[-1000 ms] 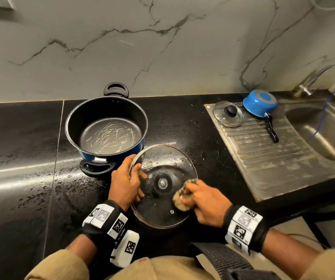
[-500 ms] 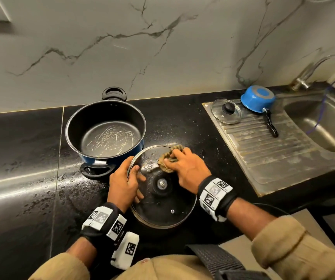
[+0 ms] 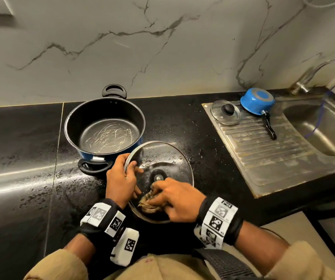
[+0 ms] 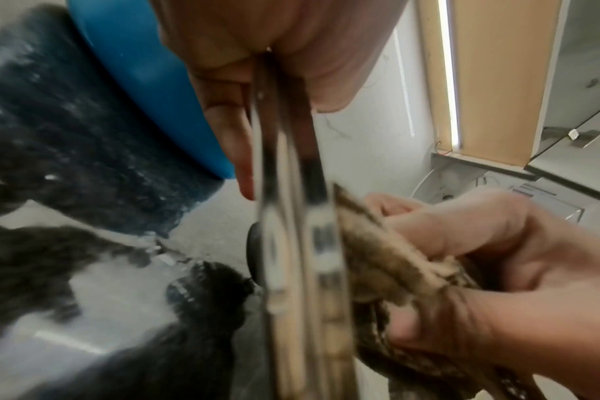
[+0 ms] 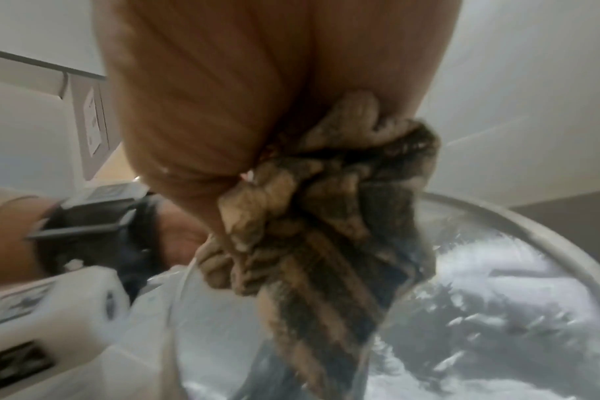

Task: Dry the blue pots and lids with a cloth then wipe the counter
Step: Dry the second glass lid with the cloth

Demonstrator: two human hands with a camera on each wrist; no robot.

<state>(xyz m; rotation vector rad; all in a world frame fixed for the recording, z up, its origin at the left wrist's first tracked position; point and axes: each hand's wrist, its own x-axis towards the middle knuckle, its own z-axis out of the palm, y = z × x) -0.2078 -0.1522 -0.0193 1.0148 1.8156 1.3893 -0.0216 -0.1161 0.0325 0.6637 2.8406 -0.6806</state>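
Fingers (image 3: 131, 165) of the left hand (image 3: 120, 180) curl round the left rim of the large glass lid (image 3: 162, 156), thumb on top, holding it tilted just above the black table (image 3: 203, 142). The right hand (image 3: 177, 201) has its fingers bunched round a brown striped cloth (image 3: 147, 205) and presses it on the lid's near part, beside the central screw. In the left wrist view the lid (image 4: 292, 243) shows edge-on with its black knob facing away from the cloth (image 4: 387, 259); the right wrist view shows the cloth (image 5: 312, 243) crumpled against wet glass (image 5: 480, 311).

Just behind the lid stands the big blue pot (image 3: 104, 128), upright and open, its two black handles in line front to back, its scratched inside bare. The near handle lies beside the left hand. Water drops speckle the table around them.

Well to the right, on the steel drainboard (image 3: 273, 158), a small glass lid (image 3: 225, 112) lies knob up beside a small blue saucepan (image 3: 257, 101) turned upside down, its black handle pointing toward the table's front edge. Beyond it are the sink (image 3: 324, 128) and tap (image 3: 314, 75). Both wrists wear bands with black-and-white square markers; no writing can be read.
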